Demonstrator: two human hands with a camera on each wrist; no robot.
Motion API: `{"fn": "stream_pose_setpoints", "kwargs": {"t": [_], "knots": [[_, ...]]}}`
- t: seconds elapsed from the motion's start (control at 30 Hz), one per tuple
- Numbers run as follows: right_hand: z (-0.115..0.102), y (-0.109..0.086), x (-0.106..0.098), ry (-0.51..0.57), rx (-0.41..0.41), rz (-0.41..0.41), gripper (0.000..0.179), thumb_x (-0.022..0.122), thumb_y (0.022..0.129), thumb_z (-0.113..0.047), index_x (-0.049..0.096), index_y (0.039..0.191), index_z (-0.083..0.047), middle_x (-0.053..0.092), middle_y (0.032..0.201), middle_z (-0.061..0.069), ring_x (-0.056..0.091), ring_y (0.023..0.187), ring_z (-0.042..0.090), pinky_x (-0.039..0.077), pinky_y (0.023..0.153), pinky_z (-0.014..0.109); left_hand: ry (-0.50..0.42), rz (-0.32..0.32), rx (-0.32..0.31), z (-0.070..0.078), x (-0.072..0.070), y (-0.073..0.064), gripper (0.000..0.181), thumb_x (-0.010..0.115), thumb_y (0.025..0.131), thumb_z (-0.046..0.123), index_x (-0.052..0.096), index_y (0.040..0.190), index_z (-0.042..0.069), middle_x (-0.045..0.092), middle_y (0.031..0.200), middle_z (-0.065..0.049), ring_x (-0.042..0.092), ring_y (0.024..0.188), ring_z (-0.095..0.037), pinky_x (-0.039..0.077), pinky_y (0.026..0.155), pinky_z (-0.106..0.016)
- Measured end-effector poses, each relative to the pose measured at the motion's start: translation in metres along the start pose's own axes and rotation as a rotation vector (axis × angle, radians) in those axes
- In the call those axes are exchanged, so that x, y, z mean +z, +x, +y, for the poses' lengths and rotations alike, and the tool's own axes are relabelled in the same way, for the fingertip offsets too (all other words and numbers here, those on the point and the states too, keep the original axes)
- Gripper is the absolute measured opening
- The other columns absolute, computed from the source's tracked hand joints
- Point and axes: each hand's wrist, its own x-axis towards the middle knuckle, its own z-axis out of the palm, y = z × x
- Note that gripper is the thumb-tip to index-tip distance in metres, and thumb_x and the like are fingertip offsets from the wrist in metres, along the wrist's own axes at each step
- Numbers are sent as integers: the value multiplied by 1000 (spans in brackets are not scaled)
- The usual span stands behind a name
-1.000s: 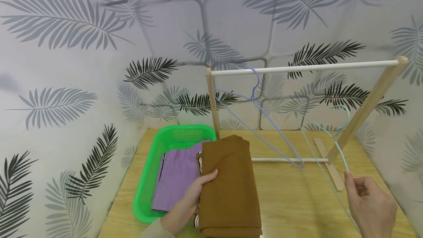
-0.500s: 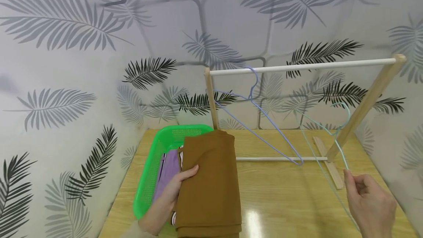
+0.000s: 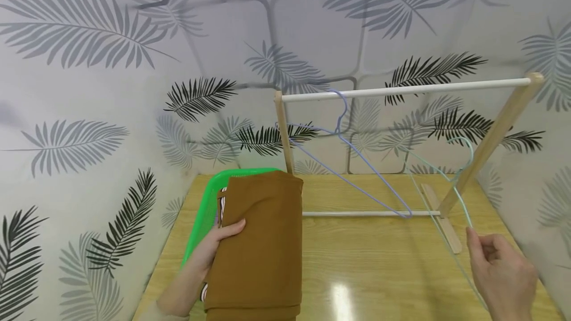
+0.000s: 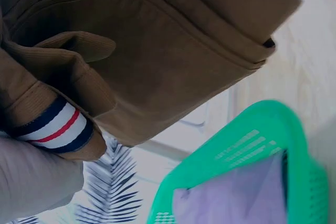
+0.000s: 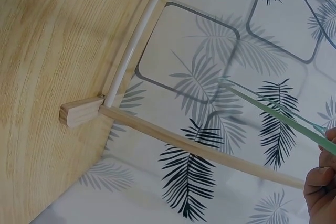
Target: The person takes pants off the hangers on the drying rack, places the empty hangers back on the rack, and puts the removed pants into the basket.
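Note:
My left hand [image 3: 211, 249] grips a folded brown garment [image 3: 263, 261] at its left side, thumb on top and the other fingers hidden beneath. In the left wrist view, the brown garment [image 4: 157, 51] shows a navy, white and red striped trim [image 4: 55, 129] near the hand. At the right, my right hand [image 3: 504, 271] pinches a mint-green hanger [image 3: 462, 202] by its lower corner, hook upward. The right wrist view has the mint-green hanger [image 5: 278, 116] extending from the fingers [image 5: 320, 179]. A green basket [image 3: 201, 222] stands partly behind the brown garment, with a purple garment [image 4: 231, 198] inside it.
A wooden rack with a white top bar [image 3: 401, 91] stands towards the back of the table [image 3: 374, 261]. From that bar hangs a purple hanger [image 3: 338, 130] near the left post [image 3: 284, 133]. A patterned wall [image 3: 134, 88] rises close behind.
My left hand has carried the brown garment leftward, so it now covers much of the green basket and hides the purple garment in the head view. My right hand and the mint-green hanger have barely moved.

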Motion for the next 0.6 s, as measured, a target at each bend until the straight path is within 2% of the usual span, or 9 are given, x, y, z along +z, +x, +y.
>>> {"fn": "stream_pose_setpoints", "kwargs": {"t": [0.17, 0.37, 0.6], "knots": [[0, 0, 0, 4, 14, -7, 28, 74, 93, -12, 68, 75, 9, 68, 59, 25, 29, 60, -35, 30, 41, 7, 30, 15, 23, 10, -6, -10, 27, 52, 110, 31, 45, 132, 19, 72, 111, 8, 74, 99, -9, 62, 89, -28], [1, 0, 0, -9, 37, -16, 30, 73, 94, -15, 69, 75, 8, 68, 60, 25, 29, 58, -35, 30, 41, 7, 58, 29, -8, 21, -15, -21, 26, 50, 110, 33, 41, 130, 19, 71, 109, 8, 74, 96, -9, 62, 86, -29], [2, 1, -1, -6, 12, -6, 29, 74, 93, -13, 68, 74, 8, 67, 58, 24, 29, 59, -34, 30, 41, 8, 50, 47, -13, 30, -20, -28, 15, 50, 110, 32, 56, 122, 24, 77, 104, 7, 77, 93, -11, 64, 84, -31]]}}
